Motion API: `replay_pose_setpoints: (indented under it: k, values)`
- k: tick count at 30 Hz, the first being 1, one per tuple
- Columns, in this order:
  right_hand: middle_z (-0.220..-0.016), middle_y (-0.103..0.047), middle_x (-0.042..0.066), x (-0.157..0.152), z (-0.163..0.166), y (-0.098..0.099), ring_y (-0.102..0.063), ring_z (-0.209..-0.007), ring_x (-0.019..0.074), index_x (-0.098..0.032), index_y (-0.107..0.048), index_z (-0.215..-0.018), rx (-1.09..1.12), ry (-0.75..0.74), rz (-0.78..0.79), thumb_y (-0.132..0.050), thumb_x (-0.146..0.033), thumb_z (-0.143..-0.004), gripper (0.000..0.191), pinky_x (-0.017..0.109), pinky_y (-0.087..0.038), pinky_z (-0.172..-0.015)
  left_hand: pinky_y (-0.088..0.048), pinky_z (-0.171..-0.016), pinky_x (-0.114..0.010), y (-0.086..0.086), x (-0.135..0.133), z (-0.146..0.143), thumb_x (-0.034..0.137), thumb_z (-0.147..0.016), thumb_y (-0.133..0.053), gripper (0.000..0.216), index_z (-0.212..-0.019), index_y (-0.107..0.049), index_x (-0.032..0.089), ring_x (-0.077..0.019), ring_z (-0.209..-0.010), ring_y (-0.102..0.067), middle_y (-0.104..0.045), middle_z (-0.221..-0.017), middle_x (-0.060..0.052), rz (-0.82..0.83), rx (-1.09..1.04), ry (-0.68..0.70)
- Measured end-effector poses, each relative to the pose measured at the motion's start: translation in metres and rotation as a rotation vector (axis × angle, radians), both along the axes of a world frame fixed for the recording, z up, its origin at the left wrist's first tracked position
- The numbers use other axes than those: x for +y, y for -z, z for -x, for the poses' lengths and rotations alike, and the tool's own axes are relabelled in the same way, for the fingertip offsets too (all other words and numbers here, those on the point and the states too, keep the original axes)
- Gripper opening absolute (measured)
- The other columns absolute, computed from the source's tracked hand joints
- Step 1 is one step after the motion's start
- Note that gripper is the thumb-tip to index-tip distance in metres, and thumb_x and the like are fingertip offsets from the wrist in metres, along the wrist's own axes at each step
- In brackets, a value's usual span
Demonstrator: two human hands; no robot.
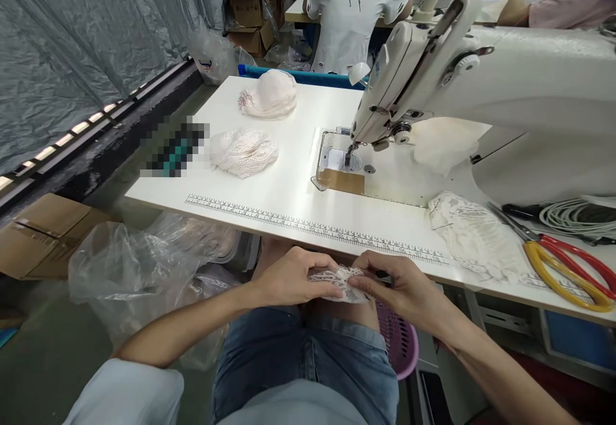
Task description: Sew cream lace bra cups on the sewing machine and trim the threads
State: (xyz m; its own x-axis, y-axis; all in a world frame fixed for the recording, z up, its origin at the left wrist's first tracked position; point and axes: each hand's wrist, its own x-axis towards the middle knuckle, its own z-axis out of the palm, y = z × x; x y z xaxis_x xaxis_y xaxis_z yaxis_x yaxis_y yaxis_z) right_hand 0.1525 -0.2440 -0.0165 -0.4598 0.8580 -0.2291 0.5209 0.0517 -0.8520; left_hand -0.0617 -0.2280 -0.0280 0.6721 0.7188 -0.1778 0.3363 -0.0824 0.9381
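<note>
Both the left hand [293, 280] and right hand [402, 287] pinch a small lace piece [339, 282] below the surface's [289, 187] near edge; loosened fingers could probably drop it onto the lap.

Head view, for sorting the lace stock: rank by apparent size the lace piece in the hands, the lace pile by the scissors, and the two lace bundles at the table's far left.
1. lace pile, nearest.
2. Two lace bundles: alike.
3. lace piece.
</note>
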Motion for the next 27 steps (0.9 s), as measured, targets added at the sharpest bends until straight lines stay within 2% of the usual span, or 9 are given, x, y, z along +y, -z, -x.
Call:
replay_pose_setpoints:
  k: [4,9,12,19,23,27]
  values:
    - [-0.070,-0.058,0.000,-0.004,0.002,-0.001,-0.050,-0.063,0.0133,-0.019,-0.058,-0.078,-0.018,-0.003,0.010,-0.051,-0.043,-0.087,0.026,0.024,-0.037,-0.055,-0.039,-0.062,-0.018,0.005,-0.003,-0.003,0.037,-0.074,-0.068,0.027,-0.092,-0.067,0.016,-0.0135,-0.075,-0.058,-0.067,-0.083,-0.001,0.047,-0.043,-0.060]
    - [-0.069,-0.055,0.000,-0.008,0.008,0.004,-0.048,-0.063,0.0128,-0.019,-0.056,-0.078,-0.008,0.025,0.017,-0.049,-0.041,-0.088,0.025,0.024,-0.036,-0.055,-0.036,-0.057,-0.017,0.011,-0.007,-0.007,0.034,-0.079,-0.063,0.021,-0.086,-0.068,0.014,-0.0098,-0.065,-0.053,-0.064,-0.073,0.000,0.066,-0.080,-0.118]
    - [-0.073,-0.055,0.000,-0.011,0.011,0.011,-0.047,-0.064,0.0118,-0.019,-0.056,-0.084,0.060,0.037,0.094,-0.056,-0.042,-0.083,0.024,0.023,-0.037,-0.055,-0.036,-0.058,-0.017,0.013,-0.007,-0.003,0.033,-0.080,-0.062,0.021,-0.080,-0.069,0.013,-0.0093,-0.065,-0.052,-0.063,-0.071,-0.001,0.110,-0.107,-0.135]
    - [-0.059,-0.044,-0.004,-0.025,-0.001,0.032,-0.037,-0.051,0.0078,-0.017,-0.058,-0.070,0.156,-0.002,0.367,-0.062,-0.045,-0.078,0.029,0.021,-0.029,-0.046,-0.042,-0.060,-0.019,0.020,0.000,0.015,0.037,-0.068,-0.073,0.030,-0.077,-0.067,0.009,-0.0096,-0.063,-0.054,-0.063,-0.069,-0.002,0.521,-0.179,-0.153]
    - [-0.062,-0.047,-0.003,-0.031,-0.009,0.037,-0.039,-0.054,0.0093,-0.018,-0.061,-0.077,0.165,-0.052,0.387,-0.062,-0.048,-0.077,0.030,0.021,-0.031,-0.046,-0.044,-0.063,-0.020,0.025,0.002,0.018,0.036,-0.065,-0.075,0.029,-0.077,-0.067,0.010,-0.0095,-0.064,-0.055,-0.064,-0.070,-0.002,0.631,-0.200,-0.118]
    - [-0.065,-0.046,-0.003,-0.027,0.002,0.032,-0.036,-0.055,0.0084,-0.017,-0.060,-0.084,0.203,-0.065,0.325,-0.061,-0.047,-0.077,0.031,0.021,-0.030,-0.048,-0.042,-0.060,-0.020,0.025,0.003,0.011,0.033,-0.068,-0.073,0.025,-0.076,-0.068,0.010,-0.0091,-0.061,-0.053,-0.062,-0.067,-0.002,0.568,-0.127,-0.031]
